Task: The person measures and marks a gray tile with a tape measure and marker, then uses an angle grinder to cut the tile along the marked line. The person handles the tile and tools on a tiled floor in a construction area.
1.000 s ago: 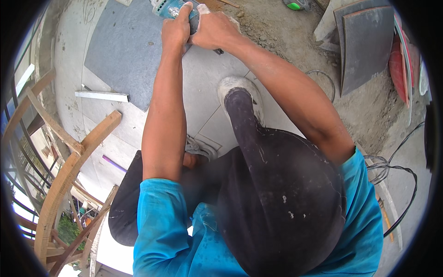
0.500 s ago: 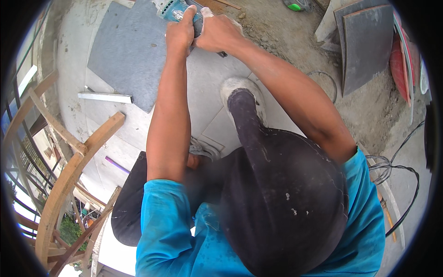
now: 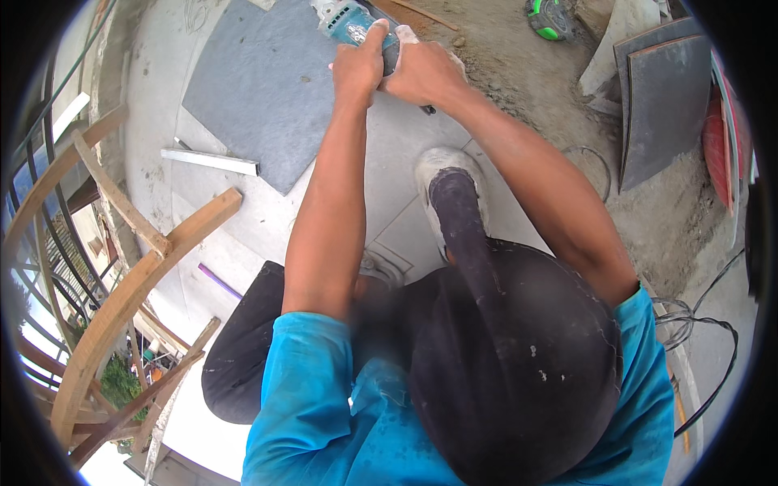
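Observation:
Far ahead of me, at the top of the head view, a teal angle grinder (image 3: pixel 348 23) with a silver-grey head is held in both hands. My left hand (image 3: pixel 361 66) is closed round its body, thumb along the top. Beside it, my right hand (image 3: pixel 425 71) wraps the rear end, where the casing turns dark. Both hands look dusty. A large dark grey tile (image 3: pixel 251 89) lies flat on the floor, under and left of the grinder. The grinder's disc is not visible, so I cannot tell whether it touches the tile.
A pale straight bar (image 3: pixel 211 161) lies at the tile's near left edge. Wooden frame pieces (image 3: pixel 138 300) stand at left. More dark tiles (image 3: pixel 664 109) lean upright at right, near coiled black cable (image 3: pixel 713 324). A black-and-green object (image 3: pixel 547 20) sits on sandy ground beyond.
The whole view has shifted, so the scene sits further right. Both hands keep their hold on the grinder, which has moved slightly right relative to the tile.

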`<state>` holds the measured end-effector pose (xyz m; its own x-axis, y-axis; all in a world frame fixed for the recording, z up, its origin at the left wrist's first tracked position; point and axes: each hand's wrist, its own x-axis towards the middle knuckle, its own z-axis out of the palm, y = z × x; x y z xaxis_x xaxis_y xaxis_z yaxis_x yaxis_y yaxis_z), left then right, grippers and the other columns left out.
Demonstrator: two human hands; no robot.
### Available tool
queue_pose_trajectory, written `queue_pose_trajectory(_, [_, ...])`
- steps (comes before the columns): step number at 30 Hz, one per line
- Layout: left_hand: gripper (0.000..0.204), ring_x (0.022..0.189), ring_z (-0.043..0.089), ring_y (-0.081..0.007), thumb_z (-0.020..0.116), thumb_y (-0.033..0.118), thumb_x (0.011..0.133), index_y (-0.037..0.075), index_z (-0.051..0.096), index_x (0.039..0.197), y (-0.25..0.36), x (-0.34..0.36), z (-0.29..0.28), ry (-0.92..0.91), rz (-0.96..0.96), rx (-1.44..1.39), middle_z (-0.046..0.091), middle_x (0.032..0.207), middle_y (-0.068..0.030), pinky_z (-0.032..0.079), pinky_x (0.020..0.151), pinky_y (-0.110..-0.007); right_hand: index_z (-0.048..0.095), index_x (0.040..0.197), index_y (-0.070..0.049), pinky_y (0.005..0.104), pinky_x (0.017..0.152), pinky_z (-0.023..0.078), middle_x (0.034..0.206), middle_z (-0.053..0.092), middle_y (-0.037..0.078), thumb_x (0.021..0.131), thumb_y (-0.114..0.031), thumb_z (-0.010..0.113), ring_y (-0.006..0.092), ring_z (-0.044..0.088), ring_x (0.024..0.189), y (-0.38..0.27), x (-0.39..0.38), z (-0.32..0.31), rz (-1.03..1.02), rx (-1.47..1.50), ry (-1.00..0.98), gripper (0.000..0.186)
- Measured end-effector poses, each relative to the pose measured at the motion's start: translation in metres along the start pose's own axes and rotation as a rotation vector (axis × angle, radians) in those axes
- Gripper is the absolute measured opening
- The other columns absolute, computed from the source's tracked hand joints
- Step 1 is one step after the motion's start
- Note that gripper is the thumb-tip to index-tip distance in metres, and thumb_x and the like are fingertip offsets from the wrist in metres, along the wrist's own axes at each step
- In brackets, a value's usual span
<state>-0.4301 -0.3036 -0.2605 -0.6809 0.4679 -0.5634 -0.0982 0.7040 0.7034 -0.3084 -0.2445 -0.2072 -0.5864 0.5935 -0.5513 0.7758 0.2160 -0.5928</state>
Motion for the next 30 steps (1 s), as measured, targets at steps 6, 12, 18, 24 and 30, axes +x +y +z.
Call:
queue_pose_trajectory(6, [0.094,0.108,0.064,-0.0347,0.072,0.059,0.074,-0.021,0.055,0.12,0.004,-0.008,0.0,-0.09,-0.016,-0.056,0.064,0.118,-0.032,0.048,0.097,-0.038,0.046,0.138,0.002,0.0444,0.081,0.056,0.092,0.074,0.018,0.072,-0.028,0.071,0.034,0.072,0.093,0.003,-0.008,-0.001,-0.008,-0.049,0.02,0.077])
queue_pose_trajectory(12, [0.09,0.106,0.064,-0.0329,0.072,0.057,0.075,-0.017,0.056,0.122,0.007,-0.014,-0.004,-0.107,-0.044,-0.046,0.064,0.117,-0.0293,0.049,0.094,-0.038,0.048,0.135,0.001,0.0469,0.084,0.055,0.098,0.074,0.02,0.071,-0.029,0.072,0.0363,0.072,0.096,0.004,-0.012,0.002,-0.026,-0.009,0.046,0.075])
queue_pose_trajectory(18, [0.051,0.059,0.054,-0.0126,0.071,0.047,0.085,-0.004,0.066,0.093,0.016,-0.026,-0.001,-0.098,-0.027,-0.146,0.061,0.077,-0.0037,0.038,0.048,-0.031,0.048,0.137,0.0,0.0488,0.084,0.055,0.1,0.073,0.021,0.071,-0.031,0.074,0.0363,0.072,0.096,0.007,-0.012,0.004,-0.015,-0.043,0.064,0.077])
queue_pose_trajectory(24, [0.057,0.071,0.06,-0.0153,0.07,0.047,0.085,-0.008,0.067,0.101,0.009,-0.025,0.001,-0.075,0.004,-0.132,0.066,0.087,-0.0077,0.046,0.059,-0.032,0.049,0.136,0.001,0.0488,0.085,0.055,0.101,0.073,0.021,0.071,-0.029,0.074,0.0362,0.072,0.098,0.006,-0.019,0.003,-0.014,-0.003,0.061,0.076])
queue_pose_trajectory(30, [0.059,0.078,0.062,-0.0166,0.07,0.047,0.085,-0.009,0.067,0.104,0.01,-0.029,0.001,-0.11,0.012,-0.112,0.067,0.092,-0.0101,0.048,0.065,-0.033,0.051,0.132,0.0,0.0491,0.086,0.055,0.101,0.073,0.022,0.071,-0.023,0.07,0.0374,0.071,0.099,0.008,-0.02,0.001,0.001,-0.022,0.035,0.068])
